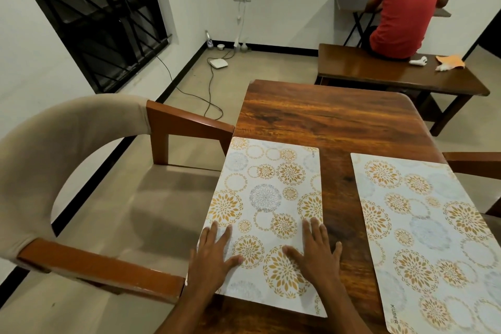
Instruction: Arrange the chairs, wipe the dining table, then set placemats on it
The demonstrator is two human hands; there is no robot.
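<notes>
As hands (214, 255) press placemat (267, 214), wooden table (325, 116) beneath; chair (81, 171) left.

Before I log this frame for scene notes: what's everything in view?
left placemat: 1, white with orange-grey rosettes, table's left side
right placemat: 1, same pattern, table's right side
dining table: 1, brown wood, centre
armchair: 1, beige with brown arms, left of table
bench: 1, dark brown, beyond table
cloth: 1, orange, on bench
seated person: 1, red shirt, on bench
window: 1, black grille, left wall
left grip: 1, bare, flat on left placemat
right grip: 1, bare, flat on left placemat
</notes>
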